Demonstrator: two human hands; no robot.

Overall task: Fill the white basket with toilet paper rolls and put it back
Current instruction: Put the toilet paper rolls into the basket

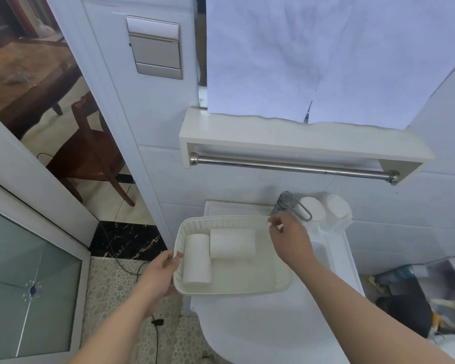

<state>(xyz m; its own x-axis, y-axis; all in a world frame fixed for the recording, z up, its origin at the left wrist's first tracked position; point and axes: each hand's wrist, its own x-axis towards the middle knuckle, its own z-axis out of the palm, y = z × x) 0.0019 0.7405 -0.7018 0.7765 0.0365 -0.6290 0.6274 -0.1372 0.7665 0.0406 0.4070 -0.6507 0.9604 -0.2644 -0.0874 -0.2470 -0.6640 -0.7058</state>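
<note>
Holding the white basket point(247, 277) over the toilet lid point(247, 324), I judge tipping the main risk: my left hand point(160, 271) pinches its left rim, while my right hand point(289, 240) grips the far right rim with closed fingers, beside the faucet point(286, 203). Two toilet paper rolls point(231, 246) lie loose inside and could slide out. Above the basket, the shelf point(300, 143) leaves open room.
</note>
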